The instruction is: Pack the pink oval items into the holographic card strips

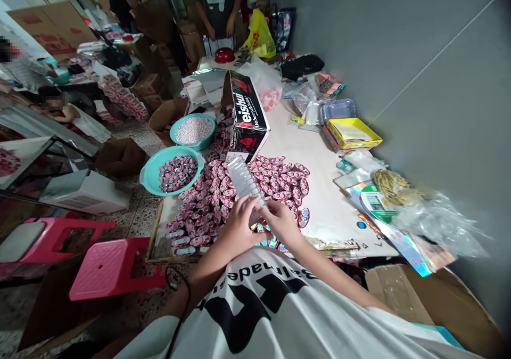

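A clear plastic tray with a row of ribbed slots (pixel 241 176) slants up and away from me over the pile. My left hand (pixel 241 221) is closed around its near end. The fingers of my right hand (pixel 282 222) pinch the same end from the other side. Beneath and around both hands lie many small oval red-and-pink packaged pieces (pixel 217 188). Shiny holographic pieces (pixel 270 237) show just below my hands, partly hidden by them. What sits in the tray's near slots is covered by my fingers.
Left of the pile stand a teal basin of dark round pieces (pixel 148 173) and another with white beads (pixel 174 134). A black carton (pixel 249 116) lies behind the pile. At right are a yellow box (pixel 369 135), rubber bands (pixel 393 186) and plastic bags. Pink stools (pixel 99 268) stand left; people are beyond.
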### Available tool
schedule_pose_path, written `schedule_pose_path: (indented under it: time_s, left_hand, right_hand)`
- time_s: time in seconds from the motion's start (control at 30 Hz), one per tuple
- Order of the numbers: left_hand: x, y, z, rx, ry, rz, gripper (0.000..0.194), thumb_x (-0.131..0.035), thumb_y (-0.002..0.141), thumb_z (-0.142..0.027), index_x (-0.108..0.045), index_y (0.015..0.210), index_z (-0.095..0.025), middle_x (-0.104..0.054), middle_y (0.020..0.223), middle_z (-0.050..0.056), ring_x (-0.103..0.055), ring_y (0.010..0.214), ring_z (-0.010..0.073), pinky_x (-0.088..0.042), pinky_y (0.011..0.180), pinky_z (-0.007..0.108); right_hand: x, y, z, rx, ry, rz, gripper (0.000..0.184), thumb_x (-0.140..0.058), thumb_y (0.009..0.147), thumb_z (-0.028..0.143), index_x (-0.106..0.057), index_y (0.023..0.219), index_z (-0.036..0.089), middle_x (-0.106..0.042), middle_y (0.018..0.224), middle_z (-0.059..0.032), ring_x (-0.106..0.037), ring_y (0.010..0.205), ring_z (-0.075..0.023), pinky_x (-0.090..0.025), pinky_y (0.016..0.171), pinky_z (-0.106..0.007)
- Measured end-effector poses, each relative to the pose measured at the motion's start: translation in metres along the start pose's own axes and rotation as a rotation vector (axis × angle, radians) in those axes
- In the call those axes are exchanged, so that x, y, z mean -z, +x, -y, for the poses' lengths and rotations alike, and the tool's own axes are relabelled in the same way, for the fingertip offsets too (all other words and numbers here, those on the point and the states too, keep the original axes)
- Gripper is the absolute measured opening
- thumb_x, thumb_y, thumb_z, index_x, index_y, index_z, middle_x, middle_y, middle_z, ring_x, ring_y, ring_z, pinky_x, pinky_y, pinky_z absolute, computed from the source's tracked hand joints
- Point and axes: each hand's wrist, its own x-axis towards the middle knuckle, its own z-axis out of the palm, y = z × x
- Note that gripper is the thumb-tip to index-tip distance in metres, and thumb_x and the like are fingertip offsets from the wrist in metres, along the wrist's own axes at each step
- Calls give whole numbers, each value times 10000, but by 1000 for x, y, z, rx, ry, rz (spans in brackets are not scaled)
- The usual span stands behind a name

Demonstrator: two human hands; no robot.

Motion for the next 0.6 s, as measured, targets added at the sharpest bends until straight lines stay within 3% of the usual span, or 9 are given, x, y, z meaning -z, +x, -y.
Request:
schedule_pose_path:
  time_s: [0.07, 0.17, 0.23, 0.3, 0.43, 0.6]
  left_hand:
    - [-11, -6, 1, 65, -35, 28, 792, -757, 727, -385, -409, 1419, -217, -418, 1434, 167, -400, 1355, 310, -387, 1114, 474]
    - [-15, -13, 3, 172, -119, -58, 470, -587, 872, -336, -525, 1324, -219, -538, 1343, 130, -485, 1285, 251, -387, 1109, 420]
    - [-14, -17, 1, 285, -204, -113, 352, -483, 929, -370, -605, 1215, -204, -629, 1215, 106, -569, 1158, 222, -433, 1041, 362]
    - [-14, -21, -2, 430, -301, -148, 379, -446, 934, -460, -654, 1085, -181, -682, 1017, 85, -618, 980, 207, -490, 909, 313]
    - [-23, -29, -10, 644, -490, -237, 472, -478, 880, -596, -650, 941, -161, -621, 731, 26, -584, 755, 171, -493, 708, 249]
    - [-37, -28, -24, 699, -611, -299, 462, -557, 833, -606, -639, 882, -154, -637, 787, 23, -557, 726, 142, -468, 668, 214]
  right_hand:
    - [1, -2, 1, -44, 209, 118, 506, -544, 811, 659, -617, 739, 164, -627, 691, -27, -564, 629, -148, -456, 588, -261]
    - [6, -5, -5, -159, 450, 239, 537, -539, 801, 685, -633, 777, 157, -674, 789, -65, -631, 709, -167, -513, 677, -292]
    - [10, -6, -12, -208, 508, 266, 531, -547, 805, 672, -651, 810, 152, -688, 807, -79, -649, 725, -175, -522, 707, -311]
    - [14, -6, -20, -180, 481, 245, 497, -564, 816, 635, -668, 840, 150, -690, 802, -80, -649, 728, -180, -521, 720, -326]
    - [32, -4, -26, 131, 188, 94, 371, -579, 871, 514, -686, 964, 171, -683, 871, -82, -619, 772, -186, -515, 736, -342]
    - [53, 1, -22, 630, -151, 222, 306, -567, 924, 365, -643, 1183, 221, -629, 1051, -110, -580, 994, -225, -492, 876, -391]
